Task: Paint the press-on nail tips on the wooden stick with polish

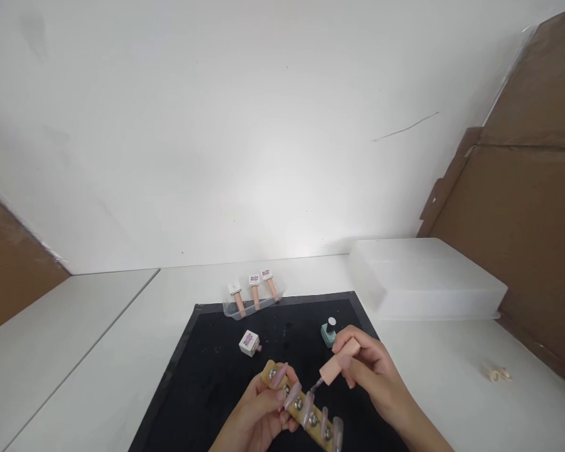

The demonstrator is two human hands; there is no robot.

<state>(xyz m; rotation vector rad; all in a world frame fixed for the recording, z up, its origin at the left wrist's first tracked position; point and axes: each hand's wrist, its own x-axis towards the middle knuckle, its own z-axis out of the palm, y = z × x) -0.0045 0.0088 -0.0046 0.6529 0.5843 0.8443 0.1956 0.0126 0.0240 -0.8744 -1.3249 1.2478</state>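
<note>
My left hand [258, 417] grips a wooden nail-tip holder [297, 405] that carries several long pale false nails on metal studs. My right hand [376, 376] holds a peach-coloured polish cap with its brush [335, 367], the brush tip touching one of the false nails near the middle of the holder. Both hands are over a black mat [216, 376]. An open white square polish bottle [249, 343] lies on the mat to the left. A teal bottle with a dark neck [329, 333] stands just behind my right hand.
Three polish bottles with peach caps [254, 290] lie in a clear tray at the mat's far edge. A translucent white plastic box [424, 279] sits at the right rear. Brown cardboard panels [522, 238] rise on the right. A small pale ring-like object [498, 375] lies on the white table.
</note>
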